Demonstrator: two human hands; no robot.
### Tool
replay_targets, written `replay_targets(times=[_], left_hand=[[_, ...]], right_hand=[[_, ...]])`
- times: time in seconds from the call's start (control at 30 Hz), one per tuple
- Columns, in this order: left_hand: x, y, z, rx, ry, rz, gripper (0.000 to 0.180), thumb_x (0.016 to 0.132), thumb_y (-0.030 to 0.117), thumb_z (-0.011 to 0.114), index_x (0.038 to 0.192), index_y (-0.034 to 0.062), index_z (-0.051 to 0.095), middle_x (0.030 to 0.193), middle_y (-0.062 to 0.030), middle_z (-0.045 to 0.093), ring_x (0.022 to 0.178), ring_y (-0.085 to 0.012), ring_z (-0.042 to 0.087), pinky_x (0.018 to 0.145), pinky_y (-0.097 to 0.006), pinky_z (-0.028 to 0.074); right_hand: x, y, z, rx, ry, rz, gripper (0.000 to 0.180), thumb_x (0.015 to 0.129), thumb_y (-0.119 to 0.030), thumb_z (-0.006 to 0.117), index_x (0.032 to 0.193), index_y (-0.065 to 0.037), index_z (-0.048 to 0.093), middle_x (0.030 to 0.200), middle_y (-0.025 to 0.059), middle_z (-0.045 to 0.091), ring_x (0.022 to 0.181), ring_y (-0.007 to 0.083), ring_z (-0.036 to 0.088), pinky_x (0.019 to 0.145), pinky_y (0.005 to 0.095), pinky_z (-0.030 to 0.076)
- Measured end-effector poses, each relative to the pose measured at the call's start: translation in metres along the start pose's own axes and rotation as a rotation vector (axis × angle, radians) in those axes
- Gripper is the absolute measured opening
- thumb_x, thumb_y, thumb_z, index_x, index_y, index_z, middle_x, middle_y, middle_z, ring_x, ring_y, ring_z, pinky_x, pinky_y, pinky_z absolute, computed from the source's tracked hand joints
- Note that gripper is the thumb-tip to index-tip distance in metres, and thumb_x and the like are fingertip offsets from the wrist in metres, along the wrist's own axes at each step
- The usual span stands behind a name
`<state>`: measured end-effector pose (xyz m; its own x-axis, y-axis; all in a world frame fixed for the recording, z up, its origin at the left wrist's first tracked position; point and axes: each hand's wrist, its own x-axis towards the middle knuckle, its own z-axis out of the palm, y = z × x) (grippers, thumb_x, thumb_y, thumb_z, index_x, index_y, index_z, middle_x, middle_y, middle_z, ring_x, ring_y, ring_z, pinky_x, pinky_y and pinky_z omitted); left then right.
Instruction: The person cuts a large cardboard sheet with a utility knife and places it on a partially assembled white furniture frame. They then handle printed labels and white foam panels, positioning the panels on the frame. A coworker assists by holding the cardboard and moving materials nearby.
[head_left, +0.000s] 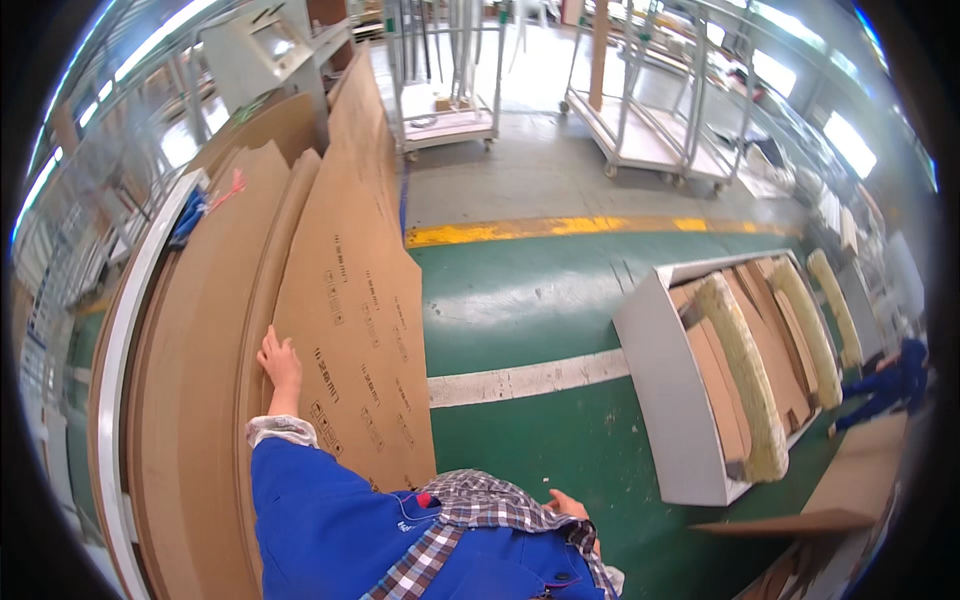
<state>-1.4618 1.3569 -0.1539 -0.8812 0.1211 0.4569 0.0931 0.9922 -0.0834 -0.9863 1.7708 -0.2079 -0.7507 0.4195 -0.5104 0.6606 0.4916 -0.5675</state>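
Observation:
My left hand [281, 368] rests at the top edge of a stack of brown cardboard sheets, its fingers apart. Beside it, a large printed cardboard sheet [350, 330] leans at the right side of the stack. Further left, more brown cardboard sheets [195, 400] stand on edge, bordered by a white rail [118, 400]. Close to my body on the right, my right hand [568, 505] is partly hidden by my clothing; the fingers that show are loosely extended and hold nothing visible.
A large grey-white bin [660, 400] holding cardboard pieces and yellowish padded rolls stands on the green floor at right. Wheeled racks [450, 125] and trolleys [650, 145] stand beyond the yellow line. A person in blue [890, 380] bends at far right.

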Motion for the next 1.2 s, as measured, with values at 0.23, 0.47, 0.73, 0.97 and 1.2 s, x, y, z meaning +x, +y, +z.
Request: replay_targets(times=[0.23, 0.47, 0.73, 0.97, 1.2], left_hand=[[-0.002, -0.021, -0.01, -0.143, -0.071, -0.221, 0.03, 0.076, 0.011, 0.066, 0.105, 0.008, 0.061, 0.125, -0.0118, 0.049, 0.11, -0.0287, 0.049, 0.091, -0.039, 0.04], [-0.022, -0.059, 0.024, 0.042, 0.001, -0.1, 0.029, 0.081, 0.02, 0.063, 0.107, 0.0066, 0.06, 0.096, -0.0098, 0.064, 0.08, -0.0276, 0.063, 0.069, -0.038, 0.051], [-0.02, -0.043, -0.006, -0.045, -0.16, -0.31, 0.029, 0.086, 0.018, 0.059, 0.11, 0.0039, 0.056, 0.102, -0.0126, 0.062, 0.094, -0.0309, 0.059, 0.077, -0.04, 0.046], [-0.023, -0.064, 0.025, 0.059, -0.138, -0.296, 0.035, 0.085, 0.018, 0.06, 0.117, 0.0072, 0.052, 0.111, -0.0104, 0.058, 0.103, -0.0282, 0.056, 0.083, -0.041, 0.044], [-0.041, -0.013, -0.027, 0.15, -0.02, -0.155, 0.048, 0.08, 0.016, 0.065, 0.125, 0.0095, 0.048, 0.138, -0.0119, 0.035, 0.128, -0.0261, 0.035, 0.097, -0.041, 0.034]], right_hand=[[0.008, -0.007, -0.01, -0.044, -0.109, 0.03, 0.055, 0.079, -0.034, 0.066, 0.125, -0.008, 0.05, 0.099, 0.0072, 0.067, 0.094, 0.0268, 0.063, 0.079, 0.0376, 0.049], [0.017, 0.006, -0.002, -0.031, -0.091, -0.115, 0.05, 0.083, -0.036, 0.06, 0.126, -0.013, 0.05, 0.1, 0.0082, 0.066, 0.096, 0.028, 0.062, 0.081, 0.0381, 0.047], [0.008, -0.007, -0.013, -0.014, -0.068, -0.205, 0.047, 0.082, -0.02, 0.054, 0.127, -0.007, 0.047, 0.102, 0.0131, 0.063, 0.096, 0.0312, 0.06, 0.081, 0.0384, 0.048], [0.007, -0.004, -0.008, 0.006, -0.04, -0.177, 0.045, 0.083, -0.015, 0.053, 0.127, -0.006, 0.048, 0.102, 0.0139, 0.063, 0.096, 0.0307, 0.061, 0.08, 0.0384, 0.048], [-0.013, -0.018, -0.012, 0.057, 0.011, -0.128, 0.045, 0.082, -0.014, 0.054, 0.127, -0.007, 0.049, 0.1, 0.0116, 0.065, 0.095, 0.0298, 0.062, 0.078, 0.0395, 0.049]])
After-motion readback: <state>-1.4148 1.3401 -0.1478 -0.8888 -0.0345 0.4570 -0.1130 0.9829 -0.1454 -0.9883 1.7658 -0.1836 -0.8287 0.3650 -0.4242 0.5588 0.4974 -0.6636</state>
